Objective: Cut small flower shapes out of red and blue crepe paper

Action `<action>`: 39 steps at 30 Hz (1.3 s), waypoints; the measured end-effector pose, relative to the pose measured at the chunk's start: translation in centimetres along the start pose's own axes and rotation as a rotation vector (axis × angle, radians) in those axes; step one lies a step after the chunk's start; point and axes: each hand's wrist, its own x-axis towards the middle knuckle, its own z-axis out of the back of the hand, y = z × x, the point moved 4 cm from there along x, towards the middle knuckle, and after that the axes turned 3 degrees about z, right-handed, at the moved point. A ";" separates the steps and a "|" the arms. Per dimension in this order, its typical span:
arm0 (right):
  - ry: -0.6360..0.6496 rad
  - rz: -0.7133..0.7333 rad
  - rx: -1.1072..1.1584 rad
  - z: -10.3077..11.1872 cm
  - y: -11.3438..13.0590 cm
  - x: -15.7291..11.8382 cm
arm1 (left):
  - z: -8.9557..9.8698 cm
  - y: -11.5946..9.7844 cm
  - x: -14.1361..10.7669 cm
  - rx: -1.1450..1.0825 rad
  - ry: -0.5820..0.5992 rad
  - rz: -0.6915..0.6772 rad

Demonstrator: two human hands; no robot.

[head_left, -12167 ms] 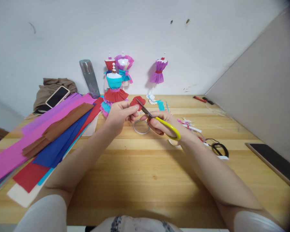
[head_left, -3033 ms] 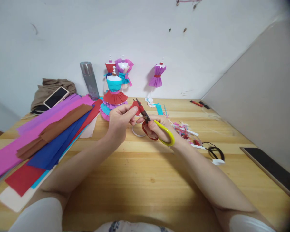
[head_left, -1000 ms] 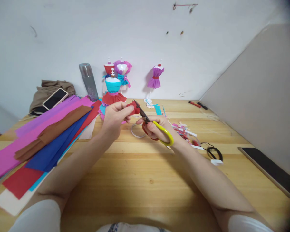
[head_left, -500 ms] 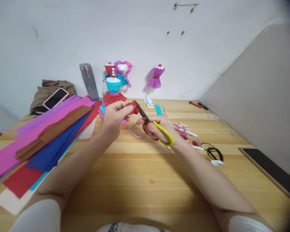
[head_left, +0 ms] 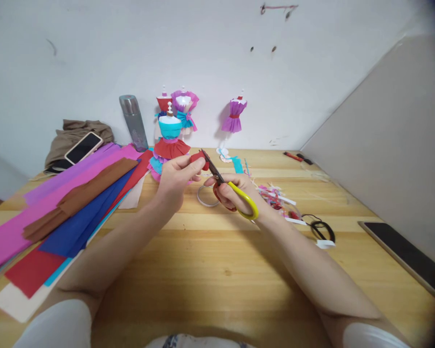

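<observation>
Above a wooden desk (head_left: 224, 270), a person's left hand (head_left: 176, 176) pinches a small red crepe-paper piece (head_left: 195, 158) between thumb and fingers, while the right hand (head_left: 235, 189) grips yellow-and-red-handled scissors (head_left: 216, 177), fingers wrapped about the loops. The paper juts from the left fingertips toward the right hand; too crumpled to show a clear long axis, it lies at the blades' far end. The scissors slant from handles at lower right to tips at upper left, crossing the paper's right edge. Whether it sits between the blades cannot be told. The left hand, holding the piece, is the nearer.

Just below rests a pale ring (head_left: 203, 203). Beyond the left hand stands a dress form in turquoise and red (head_left: 170, 128); farther right, one in purple (head_left: 233, 118). Paper scraps (head_left: 273, 195) lie past the right wrist, crepe-paper strips (head_left: 83, 188) fan out at left, and a grey bottle (head_left: 134, 123) leans near the wall. No brand or writing is legible; the bottle's faint decoration is too blurred to read.
</observation>
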 end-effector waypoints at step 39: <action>0.102 0.084 0.046 -1.1 0.8 0.1 | -0.1 0.3 -0.3 0.128 -0.097 -0.016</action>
